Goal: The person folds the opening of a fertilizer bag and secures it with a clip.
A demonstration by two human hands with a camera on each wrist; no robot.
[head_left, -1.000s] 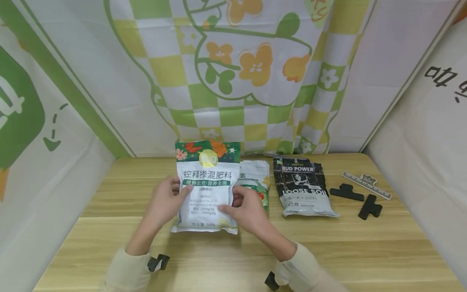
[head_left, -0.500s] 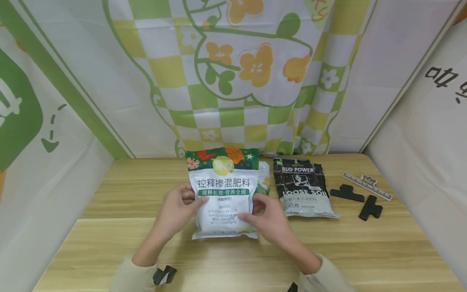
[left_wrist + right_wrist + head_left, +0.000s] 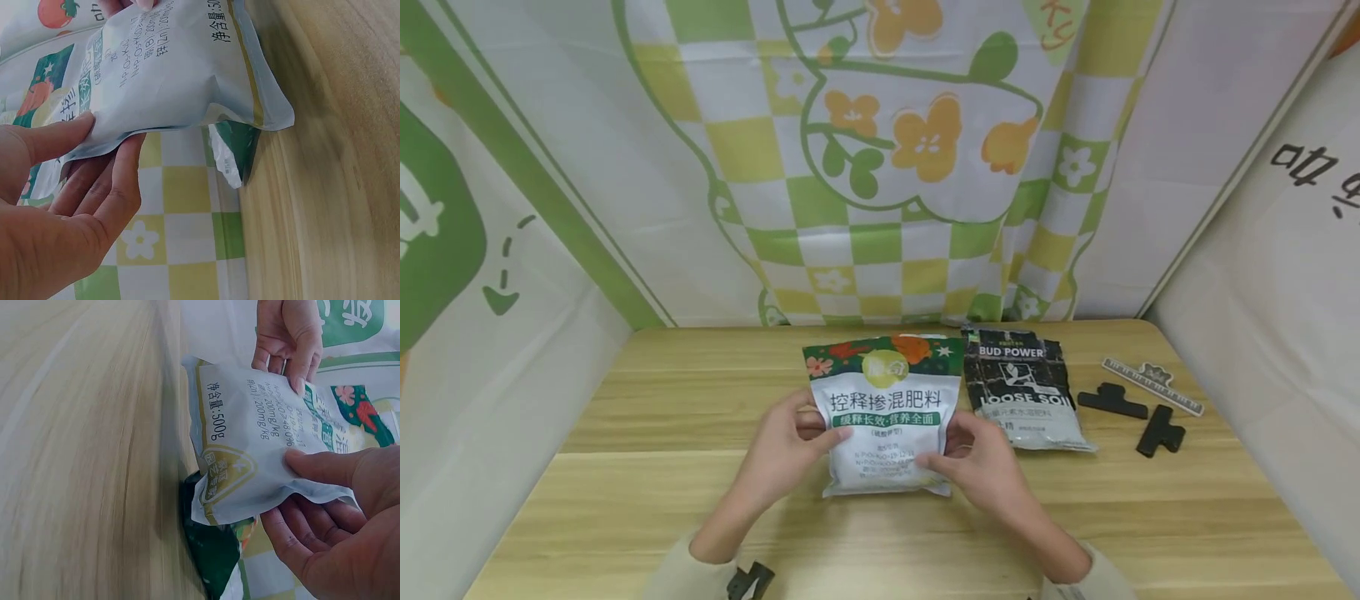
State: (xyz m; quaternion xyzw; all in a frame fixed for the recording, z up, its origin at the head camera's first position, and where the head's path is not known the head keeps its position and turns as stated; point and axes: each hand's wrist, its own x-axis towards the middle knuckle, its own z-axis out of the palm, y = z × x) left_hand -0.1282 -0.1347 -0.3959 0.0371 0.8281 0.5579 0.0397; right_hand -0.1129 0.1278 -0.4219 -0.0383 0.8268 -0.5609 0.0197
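A white fertilizer bag (image 3: pixel 887 454) with a green, flower-printed top is held between both hands above the table. My left hand (image 3: pixel 786 450) grips its left edge, thumb on the front and fingers behind. The right edge is pinched the same way by my right hand (image 3: pixel 985 467). In the right wrist view the thumb presses the front of the fertilizer bag (image 3: pixel 237 425) while the fingers curl under it. A second bag, green and white (image 3: pixel 234 150), lies behind and is almost wholly hidden in the head view.
A black and grey "BUD POWER" bag (image 3: pixel 1018 375) lies right of the held one. Farther right are two black clips (image 3: pixel 1112 401) and a white ruler-like clip (image 3: pixel 1153 386). A checked curtain (image 3: pixel 880 250) hangs behind the wooden table (image 3: pixel 647 467).
Both hands have carried the fertilizer bag to the right and toward the person, its top tilting back. It now covers the green and white bag behind and the black bag's left edge.
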